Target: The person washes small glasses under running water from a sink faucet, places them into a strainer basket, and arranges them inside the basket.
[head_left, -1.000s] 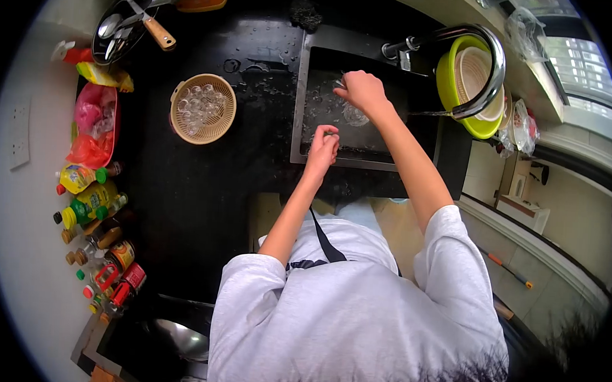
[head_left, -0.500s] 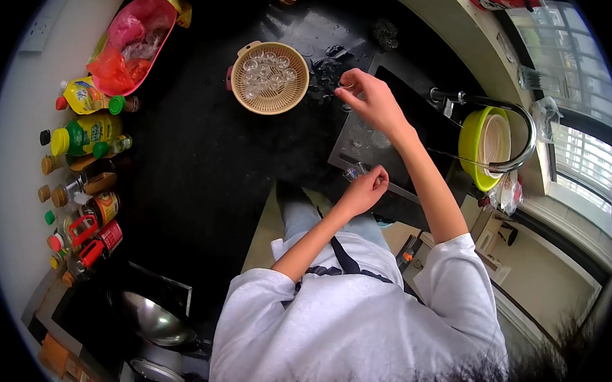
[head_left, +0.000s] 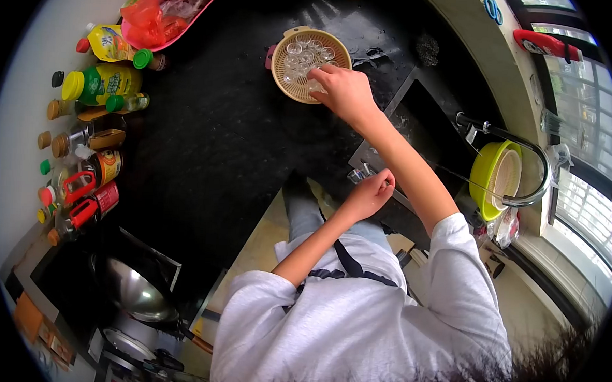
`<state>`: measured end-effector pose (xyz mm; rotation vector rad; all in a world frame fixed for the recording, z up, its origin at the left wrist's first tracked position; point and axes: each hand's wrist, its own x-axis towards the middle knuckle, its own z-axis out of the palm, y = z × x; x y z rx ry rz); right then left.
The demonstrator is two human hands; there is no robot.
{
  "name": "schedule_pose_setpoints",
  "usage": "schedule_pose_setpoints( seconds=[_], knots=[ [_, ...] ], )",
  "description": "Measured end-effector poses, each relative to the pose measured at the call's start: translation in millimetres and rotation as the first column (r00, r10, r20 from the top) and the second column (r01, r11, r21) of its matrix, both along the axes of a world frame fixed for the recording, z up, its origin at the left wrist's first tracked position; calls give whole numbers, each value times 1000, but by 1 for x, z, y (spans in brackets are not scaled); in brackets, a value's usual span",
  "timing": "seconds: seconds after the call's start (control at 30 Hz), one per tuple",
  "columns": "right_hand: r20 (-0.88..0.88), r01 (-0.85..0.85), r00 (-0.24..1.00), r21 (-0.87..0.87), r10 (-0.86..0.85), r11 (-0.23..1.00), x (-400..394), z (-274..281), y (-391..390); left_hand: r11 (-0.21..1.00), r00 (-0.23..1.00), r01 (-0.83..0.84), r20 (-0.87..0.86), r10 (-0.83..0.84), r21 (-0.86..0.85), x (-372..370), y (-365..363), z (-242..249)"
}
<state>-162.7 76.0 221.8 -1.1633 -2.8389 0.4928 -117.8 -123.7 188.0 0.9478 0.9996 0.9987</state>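
Note:
My right hand [head_left: 348, 94] reaches over the near right side of a beige round colander [head_left: 298, 97]. Its fingers are bent round a small clear cup [head_left: 315, 85], which they partly hide. Inside the colander lie several small clear round cups [head_left: 305, 54]. Lower down, my left hand [head_left: 374, 194] is closed at the near edge of the sink [head_left: 364, 152]. Clear, shiny pieces [head_left: 360, 173] show just beyond its fingers. Whether that hand grips them I cannot make out.
A black tap [head_left: 540, 153] arches over a lime-green basin [head_left: 485, 178] at the right. Bottles and jars [head_left: 106, 83] line the left wall, below a pink basket [head_left: 172, 43] of plastic bags. A wok [head_left: 137, 293] sits at lower left. Water wets the dark counter [head_left: 212, 146].
My right hand has moved from above the sink to the colander with a small clear cup. My left hand stays by the sink's edge. The whole view has shifted.

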Motion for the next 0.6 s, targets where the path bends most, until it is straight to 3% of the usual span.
schedule_pose_setpoints(
  seconds=[0.4,0.47,0.5,0.6],
  knots=[
    [-19,-61,998,12,61,998,1,-2,4,998,996,-65,56,65,5,11,6,-11],
    [-230,14,973,64,1,998,14,12,-1,997,997,-75,34,75,-1,9,11,-7],
    [-238,26,971,69,-9,997,24,28,-7,998,998,-64,26,64,4,8,15,-4],
    [-242,383,839,-375,-488,844,87,61,-39,993,982,115,-150,-114,-4,2,32,11]
  ],
)
